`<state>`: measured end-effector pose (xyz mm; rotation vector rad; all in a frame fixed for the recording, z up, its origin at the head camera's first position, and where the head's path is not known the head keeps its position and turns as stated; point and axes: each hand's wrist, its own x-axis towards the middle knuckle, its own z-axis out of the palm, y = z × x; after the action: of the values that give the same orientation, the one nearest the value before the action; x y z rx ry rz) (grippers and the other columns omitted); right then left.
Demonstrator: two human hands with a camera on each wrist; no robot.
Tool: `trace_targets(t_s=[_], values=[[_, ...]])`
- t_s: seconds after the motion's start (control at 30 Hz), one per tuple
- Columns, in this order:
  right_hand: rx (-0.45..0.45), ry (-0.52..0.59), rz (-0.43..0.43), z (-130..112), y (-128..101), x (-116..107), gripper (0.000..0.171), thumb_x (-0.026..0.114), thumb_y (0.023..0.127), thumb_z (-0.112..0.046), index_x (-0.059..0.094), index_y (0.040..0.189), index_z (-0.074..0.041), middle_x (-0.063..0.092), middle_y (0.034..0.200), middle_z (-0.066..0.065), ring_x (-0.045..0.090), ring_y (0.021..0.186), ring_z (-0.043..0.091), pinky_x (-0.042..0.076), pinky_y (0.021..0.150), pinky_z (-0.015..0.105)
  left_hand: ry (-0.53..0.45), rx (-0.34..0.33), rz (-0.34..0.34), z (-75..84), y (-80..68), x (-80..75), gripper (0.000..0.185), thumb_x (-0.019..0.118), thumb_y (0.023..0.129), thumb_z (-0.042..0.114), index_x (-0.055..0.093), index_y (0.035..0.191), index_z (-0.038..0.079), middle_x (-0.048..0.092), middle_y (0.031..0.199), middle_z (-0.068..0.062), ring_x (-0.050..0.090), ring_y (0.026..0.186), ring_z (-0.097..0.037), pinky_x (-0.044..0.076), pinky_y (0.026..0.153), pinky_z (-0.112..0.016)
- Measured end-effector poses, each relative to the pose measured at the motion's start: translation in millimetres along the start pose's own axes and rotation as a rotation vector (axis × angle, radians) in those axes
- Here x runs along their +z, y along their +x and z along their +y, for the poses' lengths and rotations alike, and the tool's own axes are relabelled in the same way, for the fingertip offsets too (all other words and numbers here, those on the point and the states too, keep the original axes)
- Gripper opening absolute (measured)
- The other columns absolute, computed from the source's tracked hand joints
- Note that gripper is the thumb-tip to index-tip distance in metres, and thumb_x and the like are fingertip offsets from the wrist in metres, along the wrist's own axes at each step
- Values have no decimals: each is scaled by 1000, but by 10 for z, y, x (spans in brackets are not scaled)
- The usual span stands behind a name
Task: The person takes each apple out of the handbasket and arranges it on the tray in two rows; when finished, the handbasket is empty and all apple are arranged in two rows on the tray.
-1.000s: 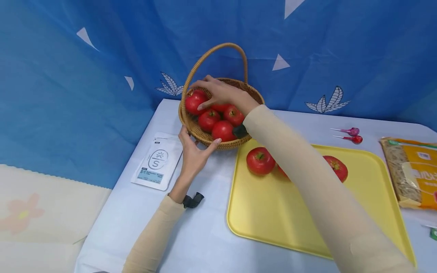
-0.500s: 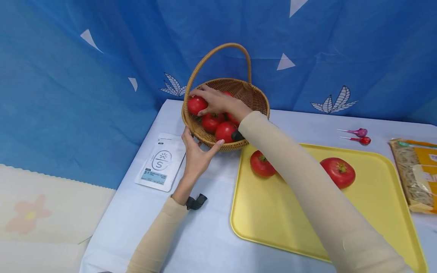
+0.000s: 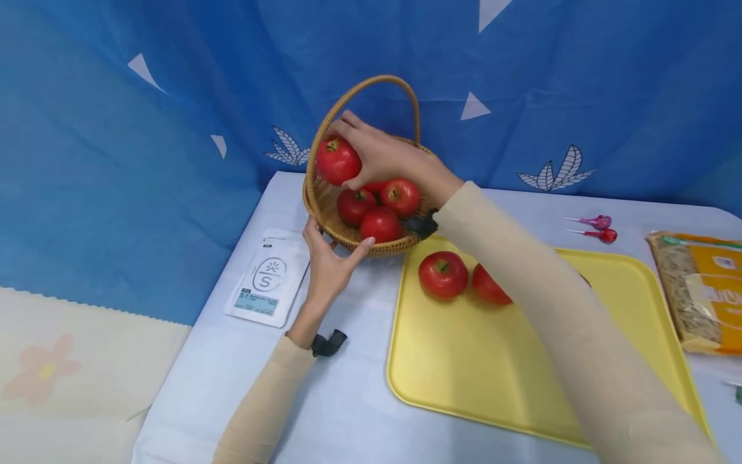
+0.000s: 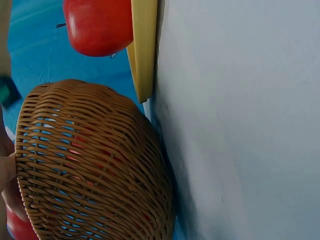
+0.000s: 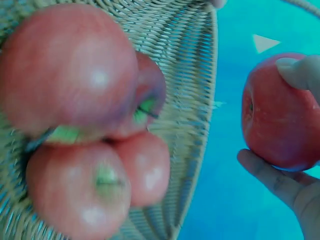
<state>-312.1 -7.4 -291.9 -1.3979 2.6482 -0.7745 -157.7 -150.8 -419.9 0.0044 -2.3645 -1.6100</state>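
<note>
Right hand (image 3: pixel 379 151) holding red apple (image 3: pixel 337 162); left hand (image 3: pixel 330 267), thumb spread wide, gripping basket (image 3: pixel 400 247) at the rim.
Red apple just raised, now up by the handle (image 3: pixel 353 95), so seemingly carried by right hand alone. Right wrist view shows a gap between it and four other apples (image 5: pixel 77 187); head view overlaps them. Left wrist view adds the basket's woven outside.

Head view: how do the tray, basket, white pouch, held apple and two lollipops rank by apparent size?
Largest to smallest:
Tray
Basket
White pouch
Held apple
Pink lollipop and red lollipop: too alike to rank
</note>
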Motion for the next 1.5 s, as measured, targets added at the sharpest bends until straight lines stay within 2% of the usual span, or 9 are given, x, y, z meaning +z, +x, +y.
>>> trace_targets(t_s=[0.27, 0.5, 0.63, 0.73, 0.93, 1.03, 1.13, 1.4, 1.5], values=[[34, 35, 126, 145, -783, -151, 77, 85, 71, -22, 42, 134, -6, 42, 129, 11, 51, 119, 25, 53, 95, 44, 0, -16, 18, -60, 67, -45, 106, 80, 80, 36, 8, 154, 15, 17, 153, -15, 30, 142, -33, 41, 110, -49], [138, -49, 264, 329, -1750, -251, 81, 89, 64, -15, 43, 129, -3, 46, 124, 14, 53, 111, 29, 56, 84, 53, -13, -3, 19, -83, 91, -54, 106, 80, 80, 40, 9, 154, 14, 17, 153, -16, 30, 141, -35, 41, 109, -50], [271, -89, 295, 397, -2420, -301, 87, 91, 59, -7, 42, 130, 1, 45, 124, 18, 50, 112, 34, 55, 77, 60, -17, 4, 25, -82, 94, -58, 105, 80, 80, 37, 8, 154, 15, 17, 153, -16, 31, 141, -35, 42, 110, -49], [423, -102, 303, 444, -2936, -296, 94, 92, 56, -4, 38, 132, 2, 42, 125, 22, 48, 110, 40, 55, 72, 63, -13, 15, 25, -80, 106, -67, 106, 80, 80, 36, 9, 154, 15, 17, 153, -16, 31, 141, -35, 42, 109, -49], [643, -70, 253, 584, -3762, -184, 103, 93, 51, 2, 32, 133, 7, 37, 126, 30, 39, 110, 51, 55, 59, 54, 13, -2, 30, -73, 127, -95, 106, 79, 80, 39, 8, 154, 13, 17, 153, -15, 30, 142, -33, 42, 109, -49], [684, -70, 209, 625, -4000, -42, 104, 94, 51, 0, 31, 134, 7, 36, 126, 32, 37, 110, 52, 54, 62, 61, 22, -9, 38, -71, 131, -119, 106, 79, 80, 40, 8, 154, 12, 17, 153, -16, 28, 142, -32, 42, 110, -50], [679, -77, 180, 648, -4139, 130, 102, 94, 52, -4, 31, 132, 7, 37, 124, 30, 38, 109, 49, 55, 65, 60, 23, -5, 40, -81, 134, -139, 106, 79, 81, 39, 7, 154, 11, 16, 153, -16, 28, 143, -33, 41, 110, -51], [625, -188, 220, 616, -4286, 407, 102, 94, 51, -1, 29, 130, 8, 35, 120, 30, 38, 104, 47, 51, 70, 66, 7, -13, 36, -112, 125, -110, 106, 79, 81, 37, 7, 154, 12, 14, 155, -16, 28, 143, -36, 40, 110, -51], [645, -204, 207, 586, -4282, 431, 103, 94, 53, -5, 28, 131, 7, 35, 120, 31, 38, 105, 47, 50, 74, 68, -12, -21, 26, 80, 72, -121, 103, 78, 83, 27, 6, 154, 7, 13, 154, -20, 26, 143, -39, 38, 111, -54]])
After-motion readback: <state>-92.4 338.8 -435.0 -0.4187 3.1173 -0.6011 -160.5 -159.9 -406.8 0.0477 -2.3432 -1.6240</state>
